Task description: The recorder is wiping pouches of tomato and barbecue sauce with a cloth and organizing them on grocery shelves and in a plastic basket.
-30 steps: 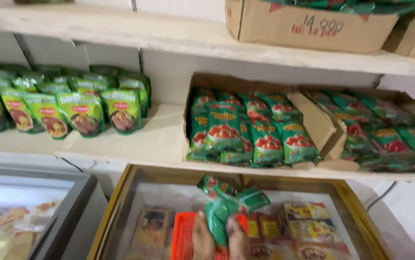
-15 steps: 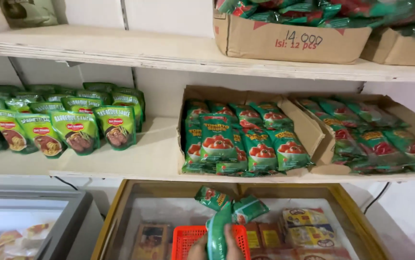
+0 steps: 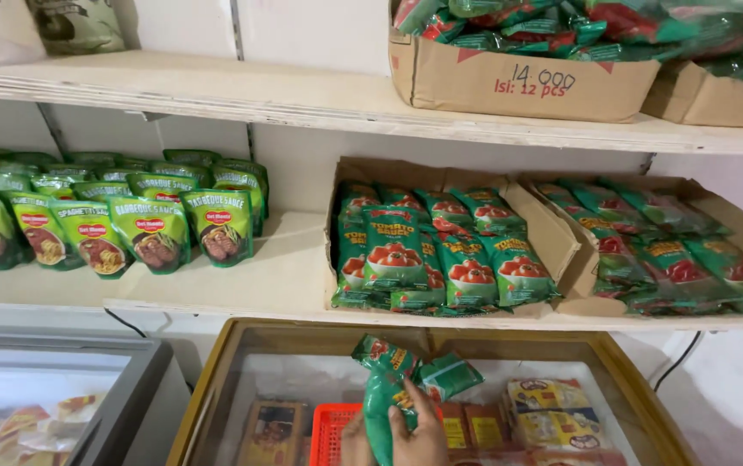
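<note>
At the bottom centre, my right hand wraps its fingers around a bunch of green sauce pouches, which stand upright and fan out at the top. Only part of my left hand shows at the frame's lower edge, pressed against the left side of the same bunch. The pouches hang above the glass lid of a wood-framed chest freezer. Directly above, on the lower shelf, an open cardboard box holds several matching green tomato sauce pouches.
A second open box of pouches sits to the right. Standing green pouches line the shelf's left part. Cartons rest on the top shelf. An orange basket and packets lie inside the freezer. A grey freezer stands left.
The view has tilted upward, so the shelves sit lower in the frame and my hands show less. The bunch of pouches stays gripped in about the same spot.
</note>
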